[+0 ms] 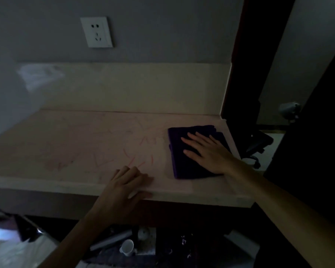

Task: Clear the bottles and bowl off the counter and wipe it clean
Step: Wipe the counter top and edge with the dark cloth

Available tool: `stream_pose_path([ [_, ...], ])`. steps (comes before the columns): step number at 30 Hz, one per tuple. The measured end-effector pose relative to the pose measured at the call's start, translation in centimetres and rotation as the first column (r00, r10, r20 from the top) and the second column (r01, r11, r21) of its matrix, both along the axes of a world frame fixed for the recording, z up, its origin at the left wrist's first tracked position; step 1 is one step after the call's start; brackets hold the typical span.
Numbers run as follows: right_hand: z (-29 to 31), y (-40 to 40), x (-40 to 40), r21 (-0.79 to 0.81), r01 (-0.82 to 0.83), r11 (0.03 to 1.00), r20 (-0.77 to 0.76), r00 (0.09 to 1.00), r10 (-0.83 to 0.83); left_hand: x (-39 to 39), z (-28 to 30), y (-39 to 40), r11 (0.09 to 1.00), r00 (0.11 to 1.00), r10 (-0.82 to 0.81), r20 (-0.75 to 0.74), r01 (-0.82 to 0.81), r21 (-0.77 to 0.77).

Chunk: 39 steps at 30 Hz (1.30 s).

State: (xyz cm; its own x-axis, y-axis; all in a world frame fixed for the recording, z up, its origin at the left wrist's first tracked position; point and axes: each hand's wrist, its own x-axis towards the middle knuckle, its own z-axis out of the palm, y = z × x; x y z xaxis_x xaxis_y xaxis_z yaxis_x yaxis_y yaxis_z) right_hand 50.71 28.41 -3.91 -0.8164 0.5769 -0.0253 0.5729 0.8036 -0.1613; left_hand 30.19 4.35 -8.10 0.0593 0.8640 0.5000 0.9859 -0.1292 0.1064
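My right hand [207,151] lies flat with straight, spread fingers pressing on the folded dark purple cloth [190,163], gripping nothing, only bearing down on it. The cloth sits on the pale pinkish stone counter [66,144] near its right edge, closer to the front than to the back corner. My left hand [128,182] rests at the counter's front edge, just left of the cloth and apart from it, fingers loosely bent over the lip with the thumb along the front face, holding nothing. Faint reddish streaks [135,157] mark the counter top between my left hand and the cloth. On the grey wall above the pale backsplash hangs a white power socket [97,31]. Below the counter's front edge, in the dim light, lies a small white cup [127,247] among things too dark to make out.
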Motion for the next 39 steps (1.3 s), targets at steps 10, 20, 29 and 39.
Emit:
stream_pose_path([
  [10,0.4,9.2,-9.1,0.018,0.048,0.999,0.052,0.997,-0.049,0.3,0.3,-0.2,1.0,0.998,0.003,0.059,-0.002,-0.015],
  [20,-0.2,-2.2,0.1,0.026,0.047,0.999,0.025,0.999,-0.047,1.0,0.3,-0.5,1.0,0.989,0.029,0.144,-0.028,-0.01],
  [29,0.5,-4.9,4.9,0.014,0.035,0.999,0.03,0.999,-0.035,0.1,0.3,-0.3,0.999,0.994,0.01,0.107,-0.006,-0.039],
  [39,0.7,8.4,-9.2,0.011,0.151,0.989,0.049,0.987,-0.151,0.0,-0.4,-0.2,1.0,0.999,0.004,0.05,-0.005,0.025],
])
